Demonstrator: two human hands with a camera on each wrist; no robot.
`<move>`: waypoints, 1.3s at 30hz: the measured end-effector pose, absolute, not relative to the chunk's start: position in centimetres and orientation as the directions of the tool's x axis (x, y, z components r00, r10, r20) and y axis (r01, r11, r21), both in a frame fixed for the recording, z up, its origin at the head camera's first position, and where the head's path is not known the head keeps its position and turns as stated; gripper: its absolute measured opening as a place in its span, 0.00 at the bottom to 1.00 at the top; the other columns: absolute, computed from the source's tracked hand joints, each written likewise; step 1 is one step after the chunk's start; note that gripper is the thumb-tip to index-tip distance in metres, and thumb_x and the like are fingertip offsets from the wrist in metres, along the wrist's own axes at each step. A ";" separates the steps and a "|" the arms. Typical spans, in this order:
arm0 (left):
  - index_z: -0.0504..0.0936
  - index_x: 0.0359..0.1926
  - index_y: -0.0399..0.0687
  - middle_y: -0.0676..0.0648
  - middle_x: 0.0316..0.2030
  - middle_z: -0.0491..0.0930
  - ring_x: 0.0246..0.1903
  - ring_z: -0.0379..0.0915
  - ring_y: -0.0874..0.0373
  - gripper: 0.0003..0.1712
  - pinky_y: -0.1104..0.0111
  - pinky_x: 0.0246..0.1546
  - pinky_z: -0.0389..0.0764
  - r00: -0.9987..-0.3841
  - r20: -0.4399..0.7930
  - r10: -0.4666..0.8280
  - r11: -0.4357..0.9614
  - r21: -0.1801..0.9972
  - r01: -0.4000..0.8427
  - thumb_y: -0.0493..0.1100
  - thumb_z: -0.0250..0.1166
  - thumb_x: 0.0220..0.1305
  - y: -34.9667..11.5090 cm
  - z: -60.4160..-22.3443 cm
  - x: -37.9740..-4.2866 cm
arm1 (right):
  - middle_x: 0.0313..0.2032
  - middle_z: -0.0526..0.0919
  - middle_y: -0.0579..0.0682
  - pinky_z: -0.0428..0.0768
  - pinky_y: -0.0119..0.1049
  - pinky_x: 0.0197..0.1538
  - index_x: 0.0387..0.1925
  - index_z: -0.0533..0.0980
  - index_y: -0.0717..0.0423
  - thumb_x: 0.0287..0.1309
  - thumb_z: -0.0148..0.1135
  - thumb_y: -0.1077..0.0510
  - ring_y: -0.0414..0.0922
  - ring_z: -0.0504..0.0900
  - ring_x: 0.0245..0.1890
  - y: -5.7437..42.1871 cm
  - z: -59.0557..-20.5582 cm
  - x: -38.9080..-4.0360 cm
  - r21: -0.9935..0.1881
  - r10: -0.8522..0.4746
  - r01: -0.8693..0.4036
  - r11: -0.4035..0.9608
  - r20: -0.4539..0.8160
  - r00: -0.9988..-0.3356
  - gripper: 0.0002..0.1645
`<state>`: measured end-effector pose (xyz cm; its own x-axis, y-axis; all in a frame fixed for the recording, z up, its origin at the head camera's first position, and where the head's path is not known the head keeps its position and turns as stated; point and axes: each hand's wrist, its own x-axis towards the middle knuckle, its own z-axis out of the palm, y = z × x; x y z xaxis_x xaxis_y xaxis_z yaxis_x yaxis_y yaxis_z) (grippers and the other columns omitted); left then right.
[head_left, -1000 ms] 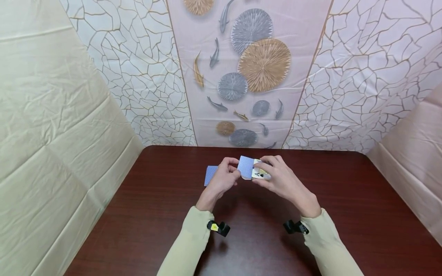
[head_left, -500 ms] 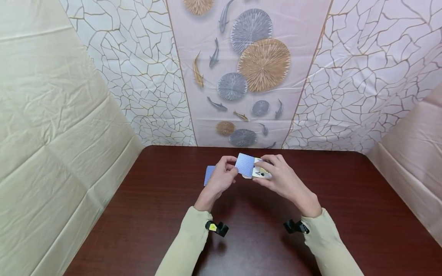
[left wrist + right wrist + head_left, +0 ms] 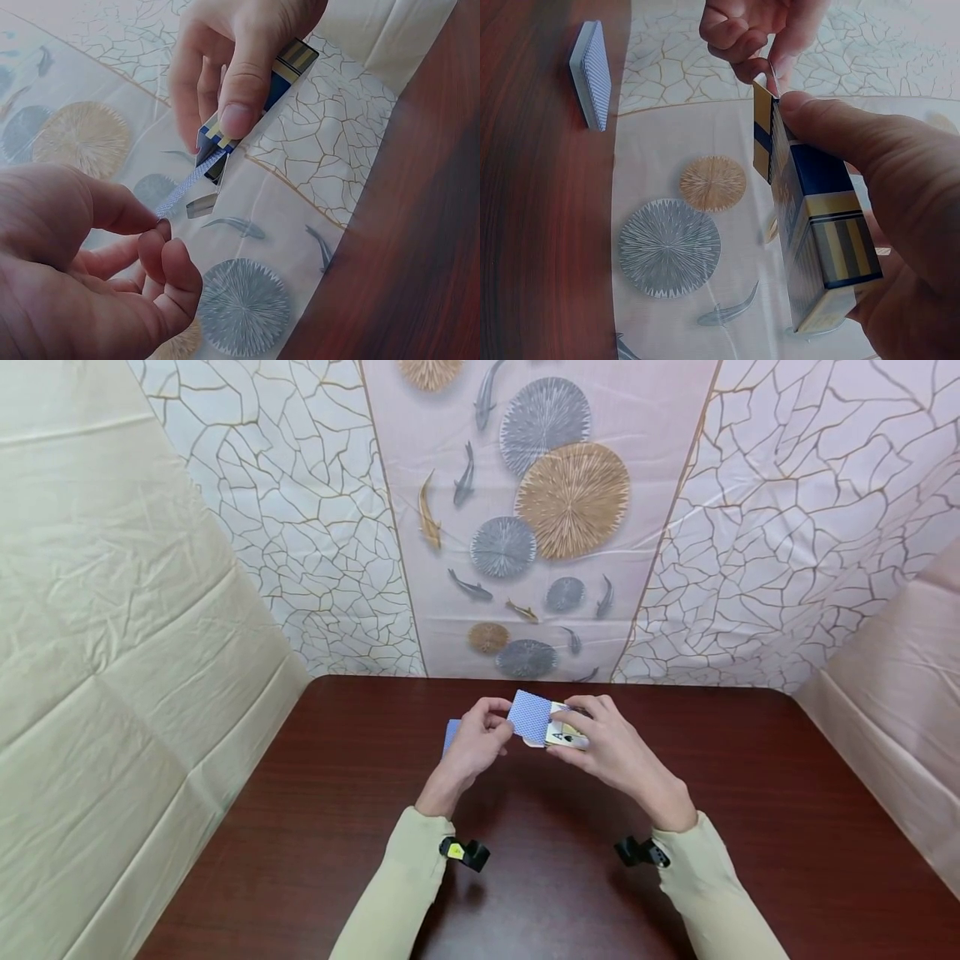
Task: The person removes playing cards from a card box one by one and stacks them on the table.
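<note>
My right hand [image 3: 618, 752] grips a playing card box [image 3: 832, 232] with blue and gold sides and an ace of spades on its face. The box is held above the table, and its flap stands open on the side toward my left hand. From that end sticks a blue-backed playing card [image 3: 529, 717], whose outer edge my left hand [image 3: 478, 739] pinches between thumb and fingers. Edge-on in the left wrist view, the card [image 3: 187, 186] runs from the box mouth to those fingertips. Whether several cards lie together there, I cannot tell.
A neat stack of blue-backed cards [image 3: 592, 75] lies on the dark wooden table [image 3: 337, 827], partly hidden behind my left hand in the head view. Behind the table's far edge hangs a patterned cloth [image 3: 525, 602]; pale cloth walls stand at both sides.
My left hand has shifted slightly left and away, and the blue-backed card has moved with it, showing more beyond the box. My right hand and the box have barely moved.
</note>
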<state>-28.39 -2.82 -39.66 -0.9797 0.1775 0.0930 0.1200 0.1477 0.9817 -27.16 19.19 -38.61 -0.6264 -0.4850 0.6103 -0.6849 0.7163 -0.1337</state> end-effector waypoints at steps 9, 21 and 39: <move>0.73 0.55 0.43 0.43 0.35 0.79 0.27 0.73 0.56 0.16 0.61 0.33 0.81 -0.977 0.080 0.199 0.163 0.980 0.113 0.36 0.59 0.68 -3.4 -39.5 -28.5 | 0.50 0.80 0.56 0.77 0.45 0.43 0.44 0.83 0.52 0.43 0.79 0.48 0.53 0.72 0.46 19.2 -38.6 -27.1 -0.142 -0.485 -0.687 0.713 0.608 -0.629 0.25; 0.74 0.54 0.40 0.44 0.32 0.78 0.23 0.70 0.56 0.16 0.67 0.29 0.77 -0.982 0.102 0.161 0.089 0.989 0.117 0.33 0.57 0.65 -4.5 -39.5 -28.9 | 0.49 0.80 0.57 0.77 0.45 0.44 0.45 0.82 0.51 0.43 0.79 0.49 0.54 0.72 0.47 19.3 -38.6 -27.2 -0.142 -0.488 -0.685 0.715 0.601 -0.633 0.26; 0.79 0.49 0.36 0.48 0.30 0.74 0.27 0.71 0.59 0.10 0.72 0.28 0.77 -0.992 0.095 0.084 -0.066 0.994 0.090 0.36 0.58 0.70 -6.1 -39.3 -29.8 | 0.50 0.79 0.58 0.78 0.46 0.43 0.45 0.83 0.51 0.44 0.79 0.48 0.54 0.72 0.48 19.4 -38.5 -27.0 -0.132 -0.489 -0.681 0.720 0.601 -0.633 0.25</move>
